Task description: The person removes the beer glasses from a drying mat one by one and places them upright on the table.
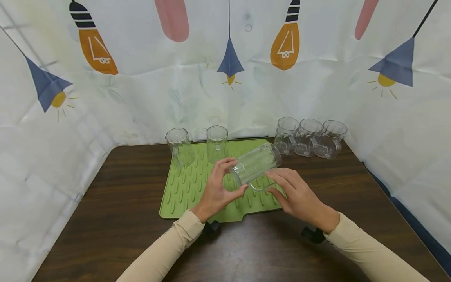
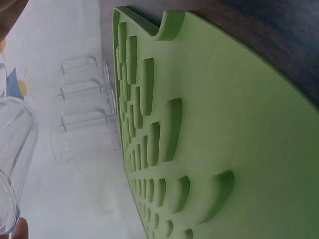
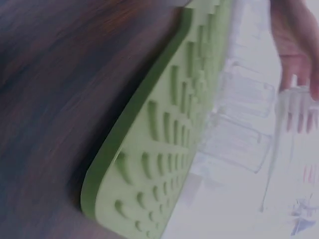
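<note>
A clear glass mug [image 1: 257,162] is held tilted above a green drying mat [image 1: 183,201]. My left hand [image 1: 220,188] grips its lower-left end, fingers above and thumb below. The mug's handle [image 1: 258,189] points down toward me. Close by the handle, my right hand [image 1: 296,192] has its fingertips at the mug's side and its thumb spread below them. In the left wrist view only part of the mug [image 2: 15,144] shows at the edge. The right wrist view catches the left hand [image 3: 296,40] around the mug's end.
Two glass mugs, one at the mat's back-left corner [image 1: 179,147] and another beside it [image 1: 217,143], stand on the mat. Three more, such as the rightmost mug [image 1: 330,139], stand in a row at the back right of the dark wooden table [image 1: 116,211]. A patterned curtain [image 1: 141,98] hangs behind.
</note>
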Demonstrator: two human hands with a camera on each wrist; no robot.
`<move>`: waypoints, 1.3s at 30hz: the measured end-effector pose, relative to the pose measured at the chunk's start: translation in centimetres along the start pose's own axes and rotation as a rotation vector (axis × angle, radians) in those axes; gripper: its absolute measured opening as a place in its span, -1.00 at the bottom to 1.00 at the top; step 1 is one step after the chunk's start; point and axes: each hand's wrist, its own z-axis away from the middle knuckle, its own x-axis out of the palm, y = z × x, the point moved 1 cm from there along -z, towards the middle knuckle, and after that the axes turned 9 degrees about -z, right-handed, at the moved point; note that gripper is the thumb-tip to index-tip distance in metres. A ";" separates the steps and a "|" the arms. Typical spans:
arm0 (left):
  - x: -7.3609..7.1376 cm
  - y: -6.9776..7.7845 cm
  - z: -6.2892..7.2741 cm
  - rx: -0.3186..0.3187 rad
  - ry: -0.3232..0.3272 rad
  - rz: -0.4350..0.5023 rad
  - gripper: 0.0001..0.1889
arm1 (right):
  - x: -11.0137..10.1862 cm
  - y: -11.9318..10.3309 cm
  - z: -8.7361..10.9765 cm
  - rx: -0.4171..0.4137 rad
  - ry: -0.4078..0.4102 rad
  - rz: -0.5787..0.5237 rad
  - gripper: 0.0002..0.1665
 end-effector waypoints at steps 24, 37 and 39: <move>0.2 0.4 -0.6 -0.025 0.039 0.070 -0.28 | 2.1 -0.7 2.9 0.880 0.424 -1.256 -0.59; 0.7 0.4 -0.9 -0.014 0.047 0.085 -0.32 | 3.7 -0.8 2.6 0.855 0.517 -1.771 -0.61; 0.8 0.5 -0.9 -0.017 0.041 0.089 -0.32 | 3.9 -0.8 2.7 0.845 0.536 -1.827 -0.60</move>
